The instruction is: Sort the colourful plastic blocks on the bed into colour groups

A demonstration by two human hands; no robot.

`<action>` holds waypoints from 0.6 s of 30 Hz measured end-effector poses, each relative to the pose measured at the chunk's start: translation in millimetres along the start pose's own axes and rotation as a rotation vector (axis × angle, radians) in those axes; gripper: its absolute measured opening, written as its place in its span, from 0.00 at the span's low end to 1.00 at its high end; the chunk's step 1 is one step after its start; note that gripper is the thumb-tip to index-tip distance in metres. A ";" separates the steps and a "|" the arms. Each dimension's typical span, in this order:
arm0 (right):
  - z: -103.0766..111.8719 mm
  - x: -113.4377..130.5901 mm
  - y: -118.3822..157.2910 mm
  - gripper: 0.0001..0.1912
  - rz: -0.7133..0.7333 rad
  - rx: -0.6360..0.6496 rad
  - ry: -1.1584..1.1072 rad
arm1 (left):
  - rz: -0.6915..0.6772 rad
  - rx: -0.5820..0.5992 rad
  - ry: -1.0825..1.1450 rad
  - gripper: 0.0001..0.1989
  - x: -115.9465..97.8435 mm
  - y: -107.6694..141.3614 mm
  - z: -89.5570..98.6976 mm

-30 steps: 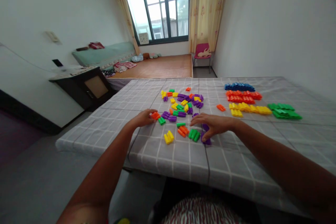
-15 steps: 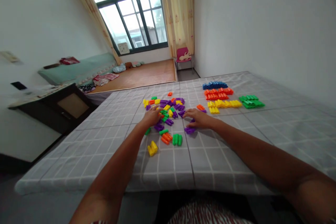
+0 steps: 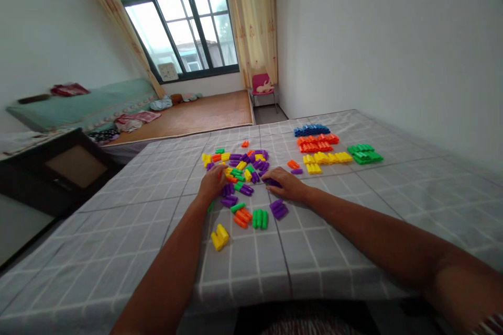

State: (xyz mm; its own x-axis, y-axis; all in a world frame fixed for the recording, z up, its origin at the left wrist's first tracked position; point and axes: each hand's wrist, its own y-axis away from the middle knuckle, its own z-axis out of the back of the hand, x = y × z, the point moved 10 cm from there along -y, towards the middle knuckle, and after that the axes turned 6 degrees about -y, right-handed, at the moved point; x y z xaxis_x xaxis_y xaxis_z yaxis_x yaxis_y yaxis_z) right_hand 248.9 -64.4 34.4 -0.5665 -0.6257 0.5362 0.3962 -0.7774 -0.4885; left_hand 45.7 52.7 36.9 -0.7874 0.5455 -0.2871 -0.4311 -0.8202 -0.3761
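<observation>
My right hand [image 3: 286,185] is curled around a dark purple plastic piece [image 3: 272,182], low over the cloth at the pile's right edge. My left hand [image 3: 212,184] rests against the left side of the mixed pile, beside a yellow piece [image 3: 228,172]; its fingertips are partly hidden. The pile holds several ribbed, tube-like pieces in purple, green, yellow and orange. Closer to me lie a purple piece [image 3: 279,209], a green piece [image 3: 260,219], an orange piece [image 3: 242,218] and a yellow piece [image 3: 219,237].
Sorted by colour at the right are blue pieces [image 3: 312,130], orange rows [image 3: 317,143], yellow rows [image 3: 327,158] and green rows [image 3: 365,153]. A checked grey cloth [image 3: 334,246] covers the table. Beyond stand a bed [image 3: 204,112], a pink chair [image 3: 262,84] and a dark cabinet [image 3: 58,170].
My right hand has moved off the near purple piece, which now lies uncovered, and closed on another purple piece by the pile. My left hand stays at the pile's left. The view has shifted slightly.
</observation>
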 end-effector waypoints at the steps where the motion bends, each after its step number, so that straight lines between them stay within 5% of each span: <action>1: 1.2 -2.1 0.7 0.21 -0.004 0.006 0.017 | 0.015 -0.020 0.014 0.18 1.6 -0.6 2.7; 5: 8.3 -15.2 4.9 0.29 -0.074 0.007 0.048 | 0.095 -0.102 0.134 0.18 10.5 -0.6 15.5; 12: 21.4 -36.8 10.2 0.22 -0.232 -0.128 -0.078 | 0.140 -0.075 0.344 0.19 21.0 4.4 7.9; 18: 22.1 -39.6 12.2 0.15 -0.317 -0.131 -0.071 | 0.166 -0.079 0.194 0.19 30.1 7.4 14.4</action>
State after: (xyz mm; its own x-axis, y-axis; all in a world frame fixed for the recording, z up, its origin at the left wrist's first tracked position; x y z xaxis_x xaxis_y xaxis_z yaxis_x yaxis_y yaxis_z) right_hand 292.1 -50.5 22.5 -0.5933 -0.3605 0.7197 0.1100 -0.9220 -0.3712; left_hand 12.5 60.6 38.2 -0.7417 0.4339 -0.5115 -0.2616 -0.8893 -0.3750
